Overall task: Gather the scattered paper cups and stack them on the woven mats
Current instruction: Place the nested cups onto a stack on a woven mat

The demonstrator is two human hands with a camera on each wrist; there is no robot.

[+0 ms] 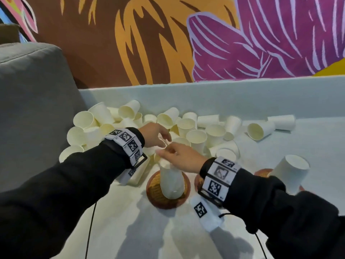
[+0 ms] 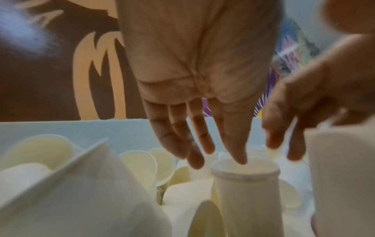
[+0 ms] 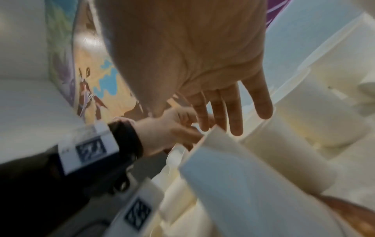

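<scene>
Head view: about halfway into a stacking step, by the look of it. Left hand (image 1: 154,134) and right hand (image 1: 180,157) meeting above the stack of inverted white paper cups (image 1: 170,181) standing on the round brown woven mat (image 1: 154,191). Fingers of both loosely spread, clamped on nothing that shows. Behind, a heap of loose cream-white paper cups (image 1: 196,128) on the pale blue tabletop (image 1: 298,146); 1 more inverted cup (image 1: 291,172) on a 2nd mat at right.

Left wrist view: fingers (image 2: 235,144) straight, apart, tips just over an upturned cup base (image 2: 245,170). Next move probably calls for pinching 1 loose cup and seating it squarely.

Right wrist view: palm open, fingers (image 3: 235,115) extended above the stack. Blurred throughout; contact with any cup cannot be told, and the stack's count is hidden.
</scene>
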